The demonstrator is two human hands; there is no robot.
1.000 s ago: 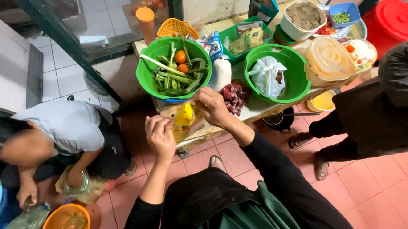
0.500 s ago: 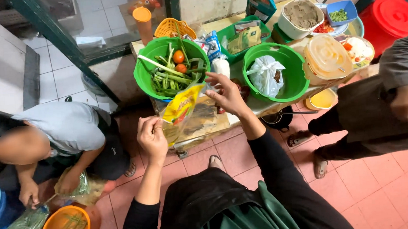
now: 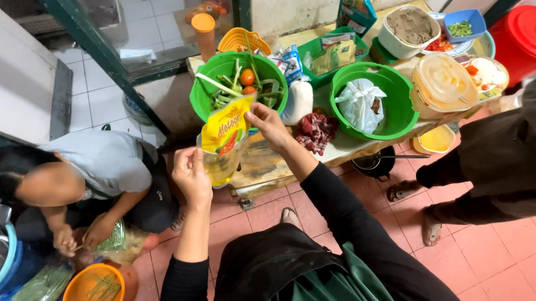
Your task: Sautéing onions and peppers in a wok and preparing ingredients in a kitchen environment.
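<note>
Compared with half a second ago, the soft yellow plastic pouch of cooking oil with a red and green print (image 3: pixel 223 141) hangs lower and more upright, and the left hand (image 3: pixel 190 174) has come in from beside it to touch its lower left edge. The right hand (image 3: pixel 267 123) has stayed pinched on the pouch's top right corner, fingers closed on the plastic. The left hand's fingers curl against the pouch's side; whether they grip it cannot be told.

The pouch hangs between the two hands, in front of the round green plastic basin holding long green vegetables and small tomatoes (image 3: pixel 237 84) and above the worn wooden table (image 3: pixel 262 163). To the left, a crouching person in a grey shirt (image 3: pixel 89 174) handles greens near a round orange plastic bowl (image 3: pixel 94 295).
</note>
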